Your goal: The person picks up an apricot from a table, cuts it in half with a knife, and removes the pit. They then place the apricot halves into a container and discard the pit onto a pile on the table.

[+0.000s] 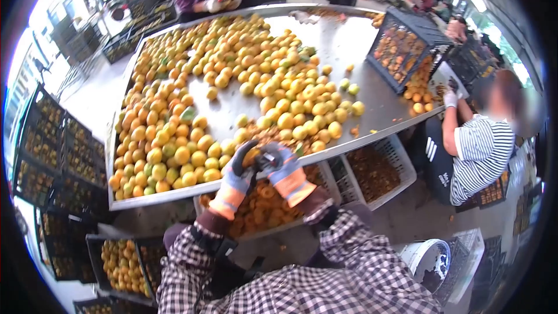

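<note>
We see the left hand curled around an orange fruit at the table's near edge, apparently steadying it beside the right hand, whose grip we cannot tell; the crate below likely sits there for easy reach.

Your head cam's a super wide fisheye, pointing forward and down past your checkered sleeves. Your left hand and right hand are pretty near, around mid-frame, and you get the metal table to its far edge, plus the seated co-worker over right.
</note>
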`<state>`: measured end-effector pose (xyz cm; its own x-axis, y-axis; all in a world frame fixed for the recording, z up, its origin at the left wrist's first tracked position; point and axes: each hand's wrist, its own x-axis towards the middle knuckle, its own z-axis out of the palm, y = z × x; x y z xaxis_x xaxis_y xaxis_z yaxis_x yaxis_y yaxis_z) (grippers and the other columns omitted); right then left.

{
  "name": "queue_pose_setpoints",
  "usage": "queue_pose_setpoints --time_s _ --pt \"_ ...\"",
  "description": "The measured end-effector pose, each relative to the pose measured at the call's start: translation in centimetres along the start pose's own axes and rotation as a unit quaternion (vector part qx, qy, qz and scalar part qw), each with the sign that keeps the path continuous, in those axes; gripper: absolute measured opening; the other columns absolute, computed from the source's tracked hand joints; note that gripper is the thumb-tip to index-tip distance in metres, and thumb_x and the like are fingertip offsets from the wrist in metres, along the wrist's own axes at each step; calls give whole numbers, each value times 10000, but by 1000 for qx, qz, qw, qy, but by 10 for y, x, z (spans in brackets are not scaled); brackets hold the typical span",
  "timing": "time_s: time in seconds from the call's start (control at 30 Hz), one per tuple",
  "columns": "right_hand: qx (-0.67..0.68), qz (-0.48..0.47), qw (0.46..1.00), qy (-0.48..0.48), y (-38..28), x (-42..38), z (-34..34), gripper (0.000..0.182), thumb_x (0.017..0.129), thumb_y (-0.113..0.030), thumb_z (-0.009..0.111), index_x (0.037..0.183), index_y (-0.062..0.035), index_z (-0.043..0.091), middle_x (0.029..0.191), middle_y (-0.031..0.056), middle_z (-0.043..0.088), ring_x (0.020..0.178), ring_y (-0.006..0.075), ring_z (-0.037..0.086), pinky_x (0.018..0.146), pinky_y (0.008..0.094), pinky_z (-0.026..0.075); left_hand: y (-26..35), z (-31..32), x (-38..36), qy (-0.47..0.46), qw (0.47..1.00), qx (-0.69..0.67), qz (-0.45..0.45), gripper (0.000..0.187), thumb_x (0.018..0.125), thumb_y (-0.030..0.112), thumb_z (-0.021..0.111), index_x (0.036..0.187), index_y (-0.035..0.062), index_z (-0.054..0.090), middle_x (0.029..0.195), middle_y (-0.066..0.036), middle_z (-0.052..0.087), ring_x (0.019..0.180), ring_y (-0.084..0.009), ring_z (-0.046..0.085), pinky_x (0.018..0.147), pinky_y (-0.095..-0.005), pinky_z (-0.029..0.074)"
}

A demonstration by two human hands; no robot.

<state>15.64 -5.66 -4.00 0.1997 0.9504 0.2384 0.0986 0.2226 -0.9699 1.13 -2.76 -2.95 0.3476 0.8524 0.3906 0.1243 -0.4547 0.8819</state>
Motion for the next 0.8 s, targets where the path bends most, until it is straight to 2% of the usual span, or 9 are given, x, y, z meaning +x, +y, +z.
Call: queue_pose_setpoints --time_s 0.07,0.13,0.2,0.43,0.47,0.53,0.6,0.63,0.8 --pt "-84 -47 995 32 4 2 10 210 860 -57 690 1051 -16 610 908 70 662 847 128 636 719 283 512 4 1 3 17 999 29 7 635 754 -198 484 1335 58 512 1239 -82 606 1110 -153 559 926 -279 465" --pt "-195 -102 973 64 -17 1 13 195 844 -129 703 978 -21 611 890 163 644 814 321 645 700 347 508 5 0 3 10 999 -29 -35 644 753 -162 471 1366 34 474 1294 -124 577 1208 -199 535 988 -294 438" --pt "-207 -138 965 84 -17 3 18 173 840 -132 697 952 -31 612 860 159 639 808 348 636 687 362 504 4 0 3 17 998 17 -56 685 734 -194 447 1383 24 449 1322 -119 554 1205 -185 528 989 -286 438" --pt "-150 -91 984 15 -12 12 22 159 812 -79 689 942 -36 609 835 169 635 783 341 641 672 364 503 -12 3 10 72 996 45 -19 636 760 -164 492 1370 12 452 1288 -144 567 1215 -241 526 1004 -313 426" --pt "-186 -117 975 -4 -2 12 26 160 814 -60 695 948 -38 610 827 122 648 769 258 656 669 341 507 -24 -2 8 86 994 62 -32 608 776 -141 518 1361 14 461 1255 -149 591 1204 -256 536 1003 -323 427" --pt "-17 -33 998 -48 -9 3 37 136 832 -25 679 946 -39 607 821 62 645 763 147 631 676 306 504 -82 -7 17 117 989 80 29 557 795 -84 566 1333 42 492 1128 -128 639 962 -235 636 827 -313 515" --pt "83 -43 995 36 2 14 40 170 828 -50 698 963 -46 595 820 39 639 720 114 608 654 271 508 -21 -22 21 46 947 -221 -230 528 816 -32 618 1321 71 502 1041 -86 640 697 -163 619 597 -279 514" --pt "52 -55 996 47 -4 23 33 198 825 -54 707 988 -36 596 847 30 644 738 109 611 671 255 507 -8 -28 20 19 949 -245 -196 530 827 -18 618 1330 96 496 985 -46 624 567 -94 546 474 -239 445" --pt "-163 -81 982 49 -5 46 4 285 828 -121 710 1086 -74 600 888 104 679 814 253 669 728 321 514 7 -41 18 11 934 -296 -201 466 869 38 593 1320 89 491 931 -23 599 674 -73 552 545 -193 430"
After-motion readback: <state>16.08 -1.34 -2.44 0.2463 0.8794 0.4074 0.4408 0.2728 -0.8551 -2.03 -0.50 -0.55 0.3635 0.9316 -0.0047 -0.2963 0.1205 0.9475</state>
